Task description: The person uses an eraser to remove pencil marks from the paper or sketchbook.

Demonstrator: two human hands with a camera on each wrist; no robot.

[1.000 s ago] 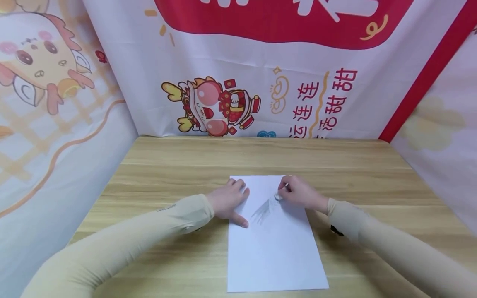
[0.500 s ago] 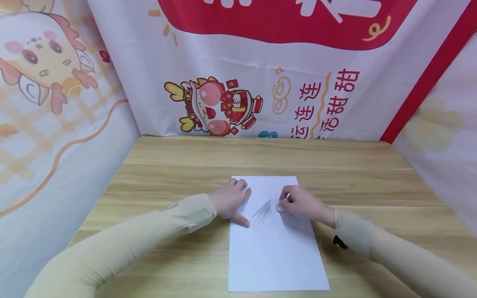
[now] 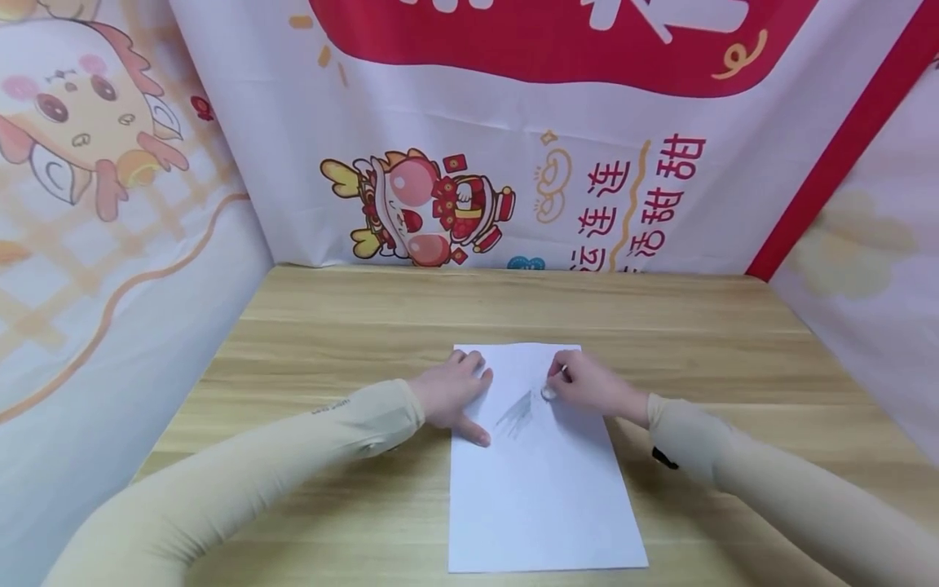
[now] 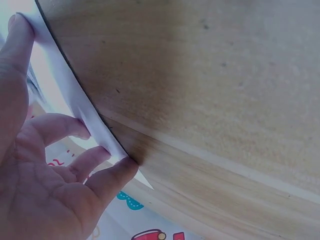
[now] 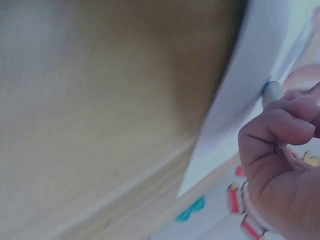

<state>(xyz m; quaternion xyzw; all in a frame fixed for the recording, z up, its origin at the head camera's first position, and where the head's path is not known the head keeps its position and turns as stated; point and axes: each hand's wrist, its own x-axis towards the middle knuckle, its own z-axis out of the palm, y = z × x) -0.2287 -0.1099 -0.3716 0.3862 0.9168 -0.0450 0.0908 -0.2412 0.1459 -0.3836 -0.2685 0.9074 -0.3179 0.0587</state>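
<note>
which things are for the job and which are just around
Part of the job:
white paper sheet
grey marks on it
small white piece, likely an eraser, in the right hand
left hand on the sheet

Just around:
wood-grain table
printed cloth backdrop

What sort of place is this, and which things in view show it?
Perhaps a small screened-off work booth, though the wider room is hidden. A wood-grain tabletop bears a marked sheet of paper, a cartoon-printed cloth hangs behind it, and a patterned cloth screens the left side.
</note>
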